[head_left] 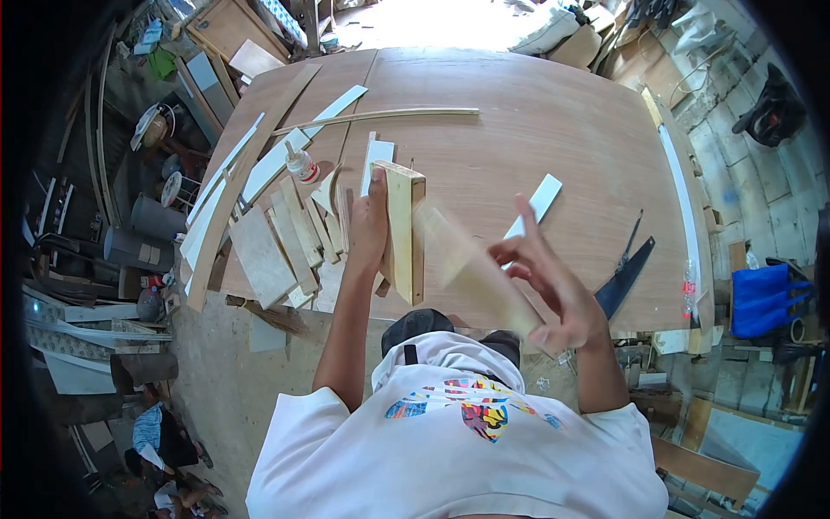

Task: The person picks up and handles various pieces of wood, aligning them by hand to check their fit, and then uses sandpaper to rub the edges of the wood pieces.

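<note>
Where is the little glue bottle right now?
In the head view, the glue bottle stands on the left part of the plywood table, among loose wood strips, just beyond the left hand holding the wooden block.

one plywood bench [536,112]. two hands, a left hand [370,221] and a right hand [553,290], with one piece of wood in each: one upright board [405,229] and one blurred wooden piece [471,272]. one glue bottle [303,164]. one hand saw [624,270]. one long curved lath [380,114]. one short white strip [540,201] lying alone. one heap of offcuts [290,238], at least five pieces, overlapped too much for an exact count. one blue bag [761,298] off the bench.
</note>
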Tool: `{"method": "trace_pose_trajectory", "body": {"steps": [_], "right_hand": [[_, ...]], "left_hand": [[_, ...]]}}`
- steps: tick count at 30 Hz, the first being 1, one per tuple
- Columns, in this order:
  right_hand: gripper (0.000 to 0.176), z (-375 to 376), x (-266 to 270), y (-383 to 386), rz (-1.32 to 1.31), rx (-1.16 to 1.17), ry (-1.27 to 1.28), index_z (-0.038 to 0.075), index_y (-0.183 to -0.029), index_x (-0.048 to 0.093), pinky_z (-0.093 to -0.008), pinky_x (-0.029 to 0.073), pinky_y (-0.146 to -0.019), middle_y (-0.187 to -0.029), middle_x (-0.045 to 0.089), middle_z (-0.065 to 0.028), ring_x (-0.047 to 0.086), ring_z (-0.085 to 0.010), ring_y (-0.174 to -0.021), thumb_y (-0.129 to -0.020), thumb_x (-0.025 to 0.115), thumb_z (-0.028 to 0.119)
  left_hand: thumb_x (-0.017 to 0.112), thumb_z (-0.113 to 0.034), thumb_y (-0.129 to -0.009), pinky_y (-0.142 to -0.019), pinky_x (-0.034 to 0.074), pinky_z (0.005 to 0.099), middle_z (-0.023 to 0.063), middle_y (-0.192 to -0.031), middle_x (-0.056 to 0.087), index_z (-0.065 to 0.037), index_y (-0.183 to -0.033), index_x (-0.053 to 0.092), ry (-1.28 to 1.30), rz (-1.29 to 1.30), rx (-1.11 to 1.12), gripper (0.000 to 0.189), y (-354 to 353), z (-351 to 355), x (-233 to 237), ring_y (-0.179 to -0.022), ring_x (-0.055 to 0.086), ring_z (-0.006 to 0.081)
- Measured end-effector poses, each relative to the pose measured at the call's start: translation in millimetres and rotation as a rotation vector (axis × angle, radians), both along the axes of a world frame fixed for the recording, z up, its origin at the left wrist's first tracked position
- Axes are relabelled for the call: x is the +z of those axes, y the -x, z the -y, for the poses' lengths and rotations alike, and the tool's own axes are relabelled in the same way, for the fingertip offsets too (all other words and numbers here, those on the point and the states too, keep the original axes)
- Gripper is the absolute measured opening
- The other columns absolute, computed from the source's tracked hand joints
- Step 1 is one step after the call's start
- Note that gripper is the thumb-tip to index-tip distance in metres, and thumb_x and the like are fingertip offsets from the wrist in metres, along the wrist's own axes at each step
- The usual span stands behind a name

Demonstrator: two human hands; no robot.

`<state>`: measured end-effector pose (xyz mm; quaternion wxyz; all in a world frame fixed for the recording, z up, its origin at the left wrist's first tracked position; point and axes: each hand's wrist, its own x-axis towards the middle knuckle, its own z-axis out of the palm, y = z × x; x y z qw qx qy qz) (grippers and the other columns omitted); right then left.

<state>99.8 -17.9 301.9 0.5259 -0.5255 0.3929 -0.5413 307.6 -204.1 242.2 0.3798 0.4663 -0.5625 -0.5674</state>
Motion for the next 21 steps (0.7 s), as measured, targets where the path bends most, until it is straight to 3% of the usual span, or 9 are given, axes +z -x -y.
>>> {"method": "trace_pose_trajectory", "body": {"steps": [2, 4, 6, 13, 19, 21], "right_hand": [[0.140, 2.1, -1.9, -1.8, -0.258, 0.199, 0.143, -0.003, -0.152, -0.016, -0.0366, 0.042, -0.094, -0.128, 0.052, -0.0204, 0.053, -0.0292, -0.113, -0.062, 0.079, 0.046], [0.138, 4.0, 10.0, -0.9, -0.353, 0.249, 0.158, -0.002, -0.150, -0.021, -0.0375, 0.042, -0.093, -0.125, 0.054, -0.0214, 0.054, -0.0301, -0.110, -0.064, 0.078, 0.038], [0.137, 7.2, 17.9, 0.6, -0.621, 0.405, 0.078, -0.003, -0.150, -0.021, -0.0388, 0.044, -0.092, -0.135, 0.047, -0.0237, 0.054, -0.0304, -0.109, -0.064, 0.078, 0.035], [0.135, 14.9, 23.7, -0.2, -0.615, 0.447, 0.010, -0.003, -0.151, -0.019, -0.0393, 0.046, -0.093, -0.153, 0.025, -0.0258, 0.054, -0.0317, -0.107, -0.062, 0.077, 0.029], [0.129, 9.7, 26.3, 1.5, -0.689, 0.472, -0.061, -0.004, -0.153, -0.010, -0.0377, 0.044, -0.096, -0.139, 0.046, -0.0238, 0.054, -0.0324, -0.109, -0.064, 0.077, 0.029], [0.120, 6.9, 23.2, 1.6, -0.739, 0.465, 0.191, -0.005, -0.155, 0.002, -0.0381, 0.043, -0.097, -0.130, 0.053, -0.0226, 0.053, -0.0318, -0.110, -0.066, 0.076, 0.027]], "left_hand": [[0.038, -0.068, -0.097, -0.060, 0.044, 0.0272, 0.0031, -0.068, 0.060, 0.000, -0.080, 0.067, 0.076, -0.001, 0.003, 0.075, 2.1, -7.6, 6.6, -0.065, 0.056, 0.0103], [0.040, -0.066, -0.097, -0.060, 0.043, 0.0282, 0.0032, -0.068, 0.060, 0.001, -0.080, 0.066, 0.093, 0.015, -0.043, 0.073, 1.6, -7.3, 1.2, -0.065, 0.055, 0.0102], [0.045, -0.063, -0.097, -0.061, 0.044, 0.0284, 0.0037, -0.069, 0.061, 0.003, -0.081, 0.065, 0.156, 0.054, -0.114, 0.071, 0.8, -4.1, -3.4, -0.066, 0.055, 0.0100], [0.053, -0.059, -0.095, -0.062, 0.045, 0.0280, 0.0042, -0.069, 0.062, 0.003, -0.083, 0.065, 0.268, 0.130, -0.255, 0.064, 1.1, -12.5, 13.5, -0.067, 0.055, 0.0098], [0.053, -0.061, -0.094, -0.062, 0.045, 0.0281, 0.0039, -0.070, 0.062, 0.002, -0.082, 0.065, 0.226, 0.189, -0.281, 0.065, 0.2, -13.8, 17.8, -0.066, 0.055, 0.0087], [0.047, -0.065, -0.095, -0.054, 0.045, 0.0269, 0.0027, -0.066, 0.058, 0.000, -0.088, 0.064, 0.141, 0.026, -0.270, 0.067, 3.8, -7.0, -2.5, -0.059, 0.055, 0.0099]]}}
